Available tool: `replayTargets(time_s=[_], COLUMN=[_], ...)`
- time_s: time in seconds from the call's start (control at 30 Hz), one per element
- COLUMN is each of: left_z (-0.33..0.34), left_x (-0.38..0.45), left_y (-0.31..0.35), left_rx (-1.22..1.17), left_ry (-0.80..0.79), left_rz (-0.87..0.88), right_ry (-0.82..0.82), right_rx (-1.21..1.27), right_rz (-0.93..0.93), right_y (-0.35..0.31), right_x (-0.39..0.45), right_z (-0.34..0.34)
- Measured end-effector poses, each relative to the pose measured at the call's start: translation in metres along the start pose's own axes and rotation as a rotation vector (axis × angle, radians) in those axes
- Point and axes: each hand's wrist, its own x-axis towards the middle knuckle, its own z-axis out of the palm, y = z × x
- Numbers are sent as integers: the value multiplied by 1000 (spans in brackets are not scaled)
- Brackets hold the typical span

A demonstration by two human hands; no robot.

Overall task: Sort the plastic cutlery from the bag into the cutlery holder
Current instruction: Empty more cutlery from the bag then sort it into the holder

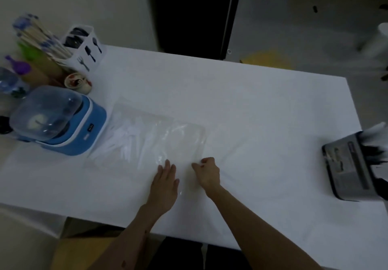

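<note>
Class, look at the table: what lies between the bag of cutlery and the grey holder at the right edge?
In the head view, only bare white table lies between the bag and the grey holder.

No legible text; a white cutlery holder (84, 47), upper left of the frame, bears black spoon, spatula and fork pictograms.

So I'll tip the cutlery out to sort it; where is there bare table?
Bare table lies between the bag and the grey holder, and behind the bag toward the far edge. The left end is crowded: blue appliance, cup, white caddy.
</note>
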Motion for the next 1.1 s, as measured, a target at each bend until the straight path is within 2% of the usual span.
replayTargets(time_s=[0.07,0.17,0.27,0.37,0.5,0.63,0.7,0.8,0.9,1.1], left_z=[-2,-5,-13,-19,-21,-26,-28,-32,-45,-88], left_x=[1,1,1,9,27,45,53,56,46,5], left_y=[-1,-4,-4,2,13,31,41,54,77,132], left_rx=[-21,-115,-263,-249,-150,-237,-298,-353,-411,-428], left_ry=[-26,-11,183,398,536,431,416,455,567,775], left_rz=[2,14,85,115,-89,-342,-409,-366,-290,13], right_ry=[31,70,153,245,384,505,545,556,551,500], right_rx=[64,39,98,321,266,198,189,206,236,237], right_rz=[63,-2,-20,37,46,69,71,52,29,96], right_y=[-5,-6,-1,12,41,68,75,83,86,83], right_x=[4,8,10,14,20,25,24,26,29,32], right_z=[9,13,2,-32,-96,-142,-158,-171,-174,-176])
